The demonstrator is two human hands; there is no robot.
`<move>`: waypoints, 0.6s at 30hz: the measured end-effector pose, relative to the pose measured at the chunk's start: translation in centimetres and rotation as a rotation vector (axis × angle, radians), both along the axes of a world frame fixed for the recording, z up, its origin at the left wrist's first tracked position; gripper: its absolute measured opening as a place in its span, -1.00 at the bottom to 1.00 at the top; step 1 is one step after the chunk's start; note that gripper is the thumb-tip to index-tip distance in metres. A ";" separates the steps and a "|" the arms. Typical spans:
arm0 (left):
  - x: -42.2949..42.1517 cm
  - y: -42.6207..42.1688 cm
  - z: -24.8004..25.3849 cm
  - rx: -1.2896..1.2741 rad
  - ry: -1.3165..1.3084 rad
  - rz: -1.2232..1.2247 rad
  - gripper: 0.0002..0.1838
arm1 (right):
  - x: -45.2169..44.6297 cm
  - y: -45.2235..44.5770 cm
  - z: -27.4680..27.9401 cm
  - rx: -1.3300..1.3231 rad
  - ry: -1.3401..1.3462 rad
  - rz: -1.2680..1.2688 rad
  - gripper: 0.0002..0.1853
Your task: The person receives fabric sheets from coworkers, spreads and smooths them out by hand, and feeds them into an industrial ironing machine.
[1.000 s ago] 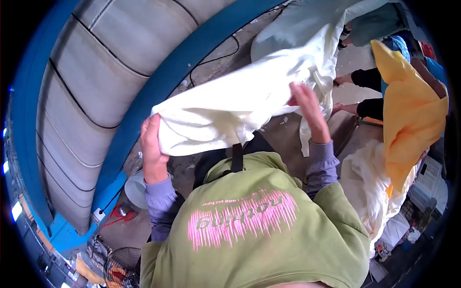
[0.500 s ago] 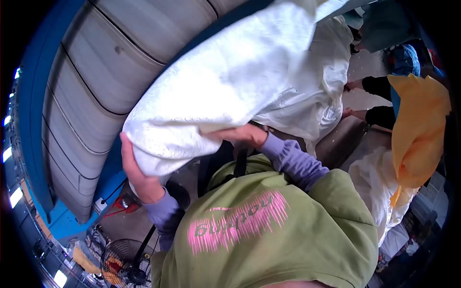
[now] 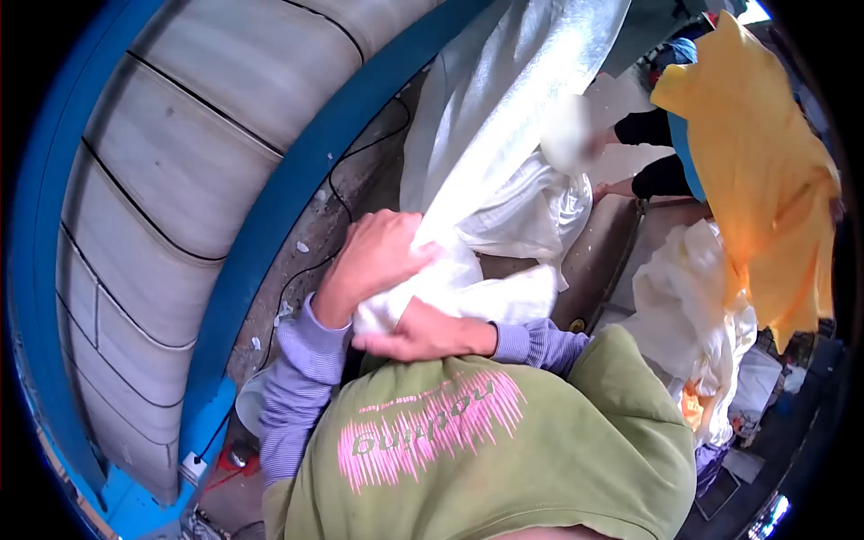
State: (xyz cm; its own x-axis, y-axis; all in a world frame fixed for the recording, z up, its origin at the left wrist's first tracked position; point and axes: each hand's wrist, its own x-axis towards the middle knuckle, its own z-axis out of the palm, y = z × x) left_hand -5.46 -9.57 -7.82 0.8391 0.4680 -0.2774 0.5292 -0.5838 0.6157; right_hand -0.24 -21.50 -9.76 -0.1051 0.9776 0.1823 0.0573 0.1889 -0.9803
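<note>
A large white cloth hangs from the top of the view down to my body, its lower end gathered in front of my chest. My left hand is closed over the bunched cloth, fingers wrapped round it near the tight fold. Just below, my right hand also grips the gathered cloth, pressed close to my green shirt. The fingertips of both hands are partly hidden in the cloth.
On the left stands a big machine with grey panels and a blue frame. A black cable runs along the floor. At right, another person's dark sleeves show beside a yellow-orange cloth, above a cream cloth pile.
My left hand has moved right and up, away from the machine. The white cloth, spread wide across the machine before, is now drawn together into a narrower bundle against my body.
</note>
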 end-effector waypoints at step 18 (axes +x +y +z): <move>-28.5 -10.7 -0.3 -0.794 -1.148 0.647 -0.15 | -18.7 5.8 6.8 0.407 0.035 0.865 -0.77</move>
State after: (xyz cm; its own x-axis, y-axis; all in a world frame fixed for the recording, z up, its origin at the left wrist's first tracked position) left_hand -34.01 -20.23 -8.16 0.4859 0.8740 0.0095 -0.4075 0.2170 0.8871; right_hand -18.96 -15.74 -2.94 -0.7496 0.4251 0.5074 -0.2897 0.4786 -0.8289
